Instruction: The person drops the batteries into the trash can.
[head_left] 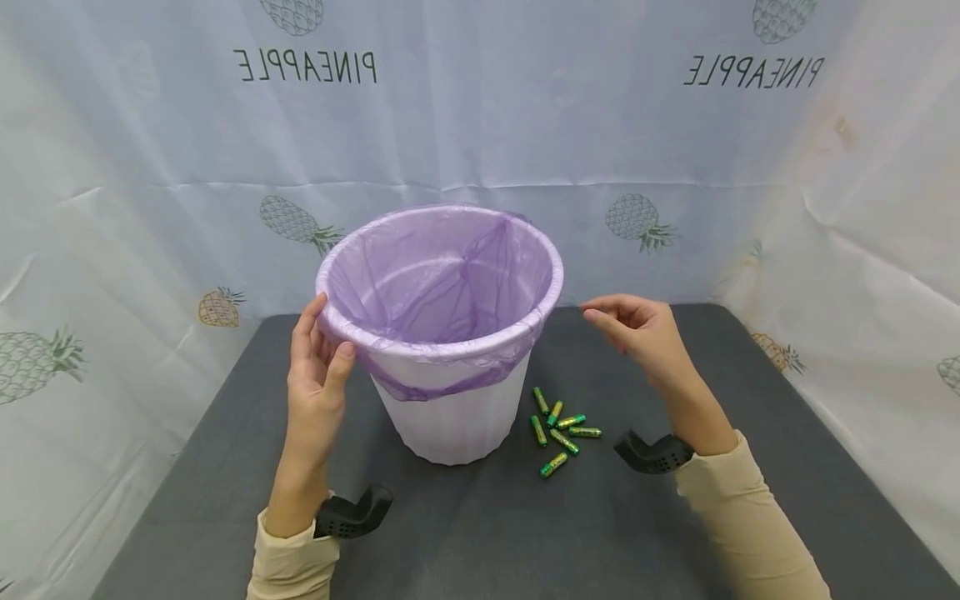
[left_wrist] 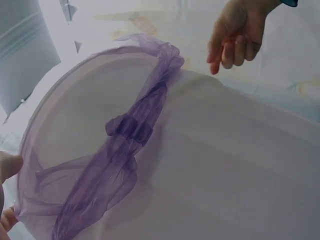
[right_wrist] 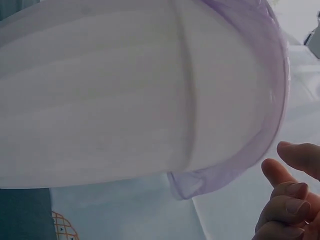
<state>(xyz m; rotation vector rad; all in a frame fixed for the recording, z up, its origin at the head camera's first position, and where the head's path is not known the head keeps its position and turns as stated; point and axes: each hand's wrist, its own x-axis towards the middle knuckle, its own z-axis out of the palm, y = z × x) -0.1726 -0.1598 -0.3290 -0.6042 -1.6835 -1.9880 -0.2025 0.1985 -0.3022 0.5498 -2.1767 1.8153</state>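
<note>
A white trash bin (head_left: 448, 429) stands upright on the dark table, lined with a thin purple trash bag (head_left: 450, 292) folded over its rim. My left hand (head_left: 318, 392) touches the bin's left rim, its fingers and thumb fairly straight. In the left wrist view, a bunched, twisted part of the bag (left_wrist: 127, 132) hangs on the bin's outside. My right hand (head_left: 637, 329) is to the right of the bin, apart from the rim and holding nothing. Its thumb and index finger (right_wrist: 280, 172) point toward the bin, the other fingers loosely curled.
Several small green-and-gold cylinders, looking like batteries (head_left: 564, 442), lie on the dark table (head_left: 465, 533) right of the bin's base. A pineapple-print curtain (head_left: 480, 125) surrounds the table at the back and sides. A black wrist mount (head_left: 652, 454) sits on each forearm.
</note>
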